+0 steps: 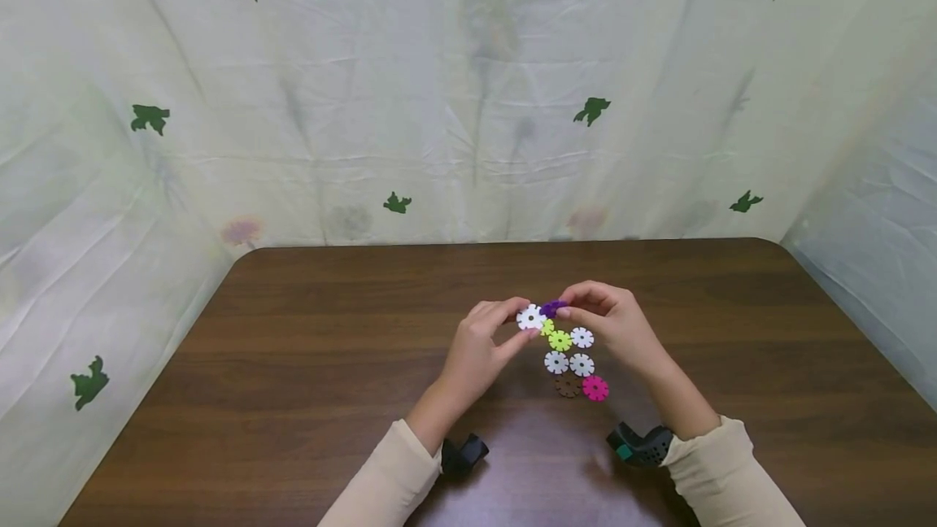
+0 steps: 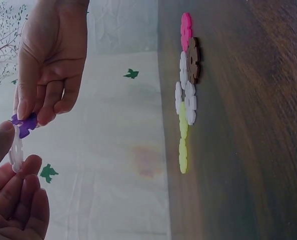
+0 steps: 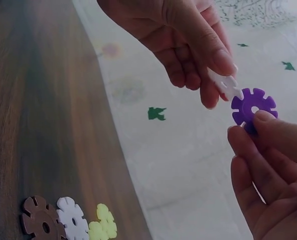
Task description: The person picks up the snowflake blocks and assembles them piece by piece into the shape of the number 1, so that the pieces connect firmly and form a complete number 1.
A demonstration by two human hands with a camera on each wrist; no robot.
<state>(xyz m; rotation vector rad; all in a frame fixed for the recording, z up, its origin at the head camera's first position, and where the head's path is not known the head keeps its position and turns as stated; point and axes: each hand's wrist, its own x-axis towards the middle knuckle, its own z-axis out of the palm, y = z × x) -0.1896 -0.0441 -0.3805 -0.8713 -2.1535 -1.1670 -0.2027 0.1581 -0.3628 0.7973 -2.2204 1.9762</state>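
Observation:
My left hand (image 1: 479,344) pinches a white notched disc (image 1: 530,318) between thumb and fingers. Facing it, my right hand (image 1: 615,324) pinches a purple notched disc (image 3: 254,106) by its edge. The two discs meet at their rims in the right wrist view, the white one edge-on to the purple one. Both are held up above the table. Below the hands, several more notched discs lie on the wood: yellow-green (image 1: 560,340), white (image 1: 581,364), brown (image 1: 567,385) and pink (image 1: 595,388).
The brown wooden table (image 1: 329,364) reaches back to a pale curtain (image 1: 439,104) printed with green leaf shapes. Black wrist devices sit under both forearms, the left one (image 1: 464,455) and the right one (image 1: 640,446) low over the tabletop.

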